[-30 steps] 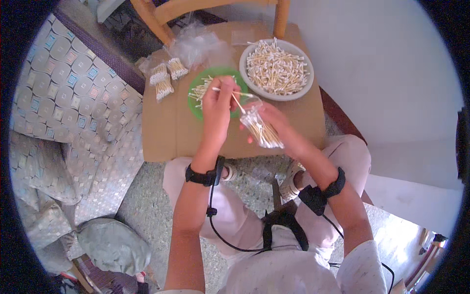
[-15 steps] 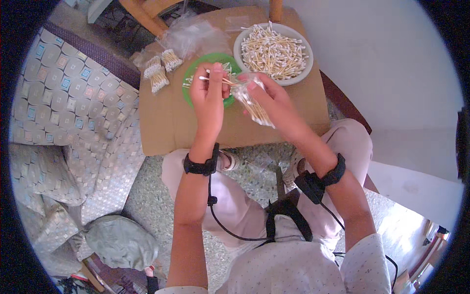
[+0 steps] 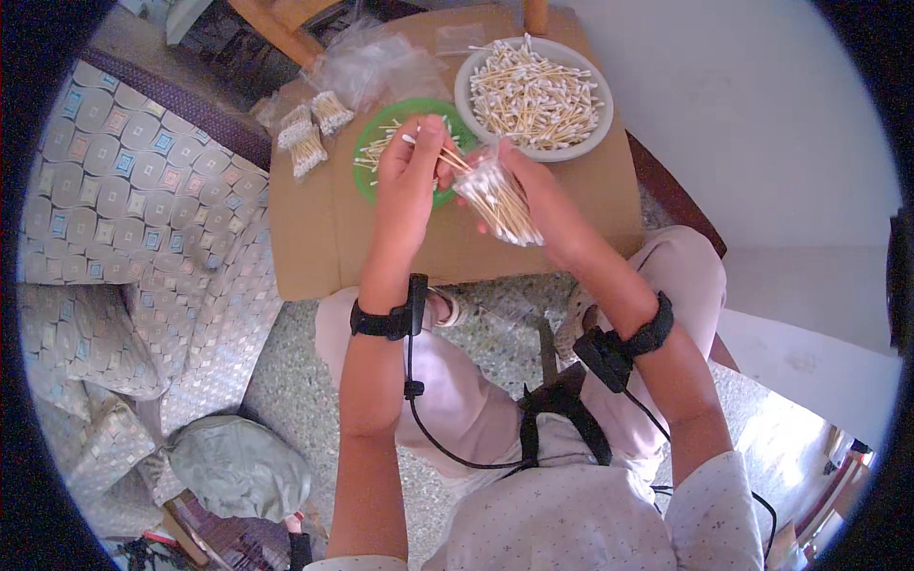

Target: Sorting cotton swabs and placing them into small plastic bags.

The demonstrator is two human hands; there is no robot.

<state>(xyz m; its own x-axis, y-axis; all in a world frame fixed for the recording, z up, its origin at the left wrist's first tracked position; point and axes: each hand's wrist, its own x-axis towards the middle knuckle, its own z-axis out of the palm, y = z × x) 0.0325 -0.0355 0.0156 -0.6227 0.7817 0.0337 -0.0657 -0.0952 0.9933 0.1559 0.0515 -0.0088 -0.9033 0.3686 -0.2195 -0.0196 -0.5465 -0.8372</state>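
My left hand (image 3: 416,160) pinches a few loose cotton swabs (image 3: 450,158), their inner ends at the mouth of a clear plastic bag. That bag of cotton swabs (image 3: 499,202) lies in my right hand (image 3: 535,195), with fingers round its far side and underneath. White tips and tan sticks show through the plastic. Below my left hand, partly hidden by it, is a green plate (image 3: 366,181) with scattered swabs. Right of it stands a white bowl (image 3: 606,114) heaped with cotton swabs (image 3: 533,95).
Several filled swab bags (image 3: 307,152) lie at the left of the cardboard-topped surface (image 3: 362,257). Behind them is a pile of clear plastic bags (image 3: 381,68). A wooden chair part (image 3: 286,33) borders the far edge. Patterned cloth (image 3: 143,190) hangs at left; a white wall stands at right.
The bag in my right hand has turned so that more of its swabs face me, and my right thumb has shifted up its edge. My left hand still pinches swabs at its mouth.
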